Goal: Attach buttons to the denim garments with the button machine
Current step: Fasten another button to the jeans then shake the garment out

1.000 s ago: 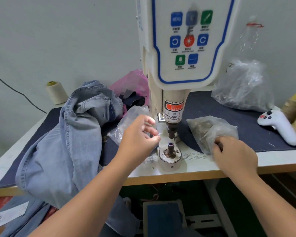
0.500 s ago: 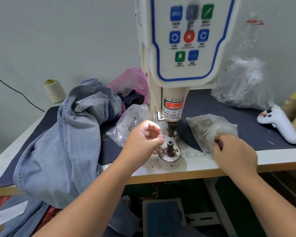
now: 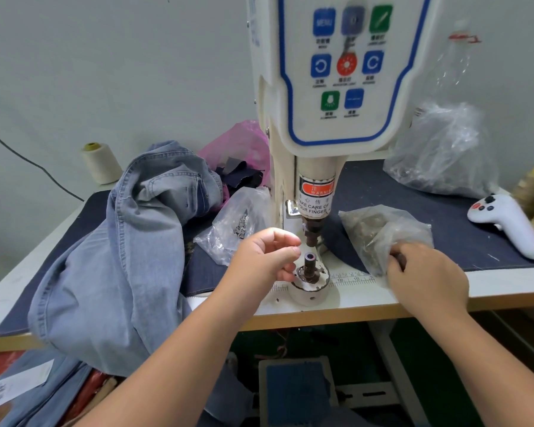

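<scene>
Though its curled fingertips may pinch something tiny, the left hand beside the lower die shows nothing clearly. The right hand grips a clear button bag. Denim jeans lie left on the table, before the button machine and grey wall.

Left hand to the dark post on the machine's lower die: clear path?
Probably yes. The left hand hovers right beside the dark metal post with nothing between them; the upper punch sits raised above it, leaving a gap. Whether the fingertips hold a part is unclear.
</scene>
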Demonstrator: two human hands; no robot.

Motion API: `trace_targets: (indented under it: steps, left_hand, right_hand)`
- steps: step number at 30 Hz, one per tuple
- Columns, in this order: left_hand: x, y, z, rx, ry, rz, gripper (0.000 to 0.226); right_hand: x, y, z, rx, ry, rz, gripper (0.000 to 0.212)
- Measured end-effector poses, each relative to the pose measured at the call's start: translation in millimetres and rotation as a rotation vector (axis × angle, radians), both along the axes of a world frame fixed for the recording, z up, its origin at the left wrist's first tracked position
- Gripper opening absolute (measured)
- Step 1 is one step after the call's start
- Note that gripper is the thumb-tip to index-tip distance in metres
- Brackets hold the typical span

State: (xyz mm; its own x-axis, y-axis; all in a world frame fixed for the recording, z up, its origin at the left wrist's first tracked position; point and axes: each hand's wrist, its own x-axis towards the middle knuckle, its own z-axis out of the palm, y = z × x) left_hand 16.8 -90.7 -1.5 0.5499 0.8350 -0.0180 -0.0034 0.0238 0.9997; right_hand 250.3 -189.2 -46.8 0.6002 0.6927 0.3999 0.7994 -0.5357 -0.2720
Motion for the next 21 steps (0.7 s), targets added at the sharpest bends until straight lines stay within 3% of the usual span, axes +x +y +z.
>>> trace_targets:
  steps: [13,21]
  left_hand:
    - [3.7,-10.2,3.3,0.004,0.098,-0.042,0.017]
    - [4.4,-8.7,5.1,-0.052,0.120,-0.041,0.027]
  right_hand:
    - [-2.6,0.0,2.0,-0.003,0.007,0.011,0.024]
    - [-2.0,-0.3,1.4,-0.008,0.006,0.004,0.018]
